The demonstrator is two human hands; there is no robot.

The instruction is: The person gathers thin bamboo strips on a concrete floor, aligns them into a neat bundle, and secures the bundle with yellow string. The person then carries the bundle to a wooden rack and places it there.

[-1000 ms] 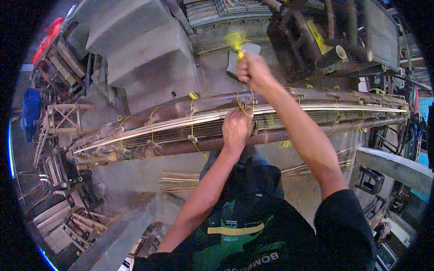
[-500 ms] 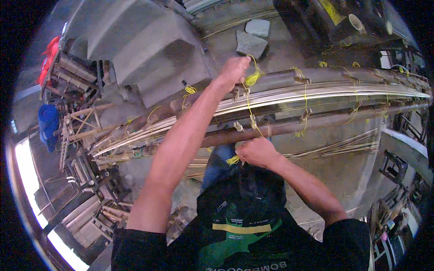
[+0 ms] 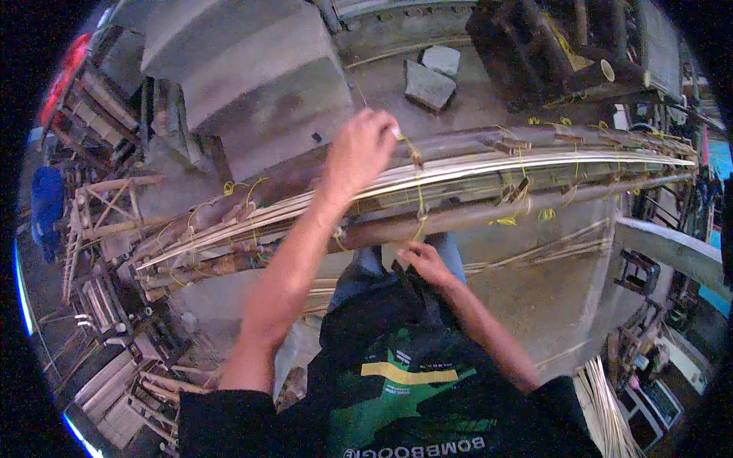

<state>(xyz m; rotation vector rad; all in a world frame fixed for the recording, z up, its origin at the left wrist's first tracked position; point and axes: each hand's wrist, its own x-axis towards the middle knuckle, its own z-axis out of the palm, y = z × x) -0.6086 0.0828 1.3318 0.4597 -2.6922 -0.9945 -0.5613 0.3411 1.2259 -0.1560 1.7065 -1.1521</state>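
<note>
A bundle of long pale strips (image 3: 473,165) runs between a far dark pole (image 3: 452,142) and a near dark pole (image 3: 469,217). Yellow cord (image 3: 419,192) crosses the strips from one pole to the other, with a small peg at either end. My left hand (image 3: 362,145) is over the far pole, its fingers pinched at the cord's far end. Close to my body, below the near pole, my right hand (image 3: 429,264) has its fingers closed at the cord's near end. The cord inside both grips is mostly covered by fingers.
Two stone blocks (image 3: 429,85) lie on the floor beyond the far pole. Concrete steps (image 3: 259,80) rise at the far left, and thick tubes (image 3: 588,72) are stacked far right. Loose strips (image 3: 561,250) lie on the floor to the right; a wooden frame (image 3: 114,206) stands left.
My left hand has come left and a little nearer. The yellow cord bunches seen at both hands no longer show. The whole view has shifted slightly.
</note>
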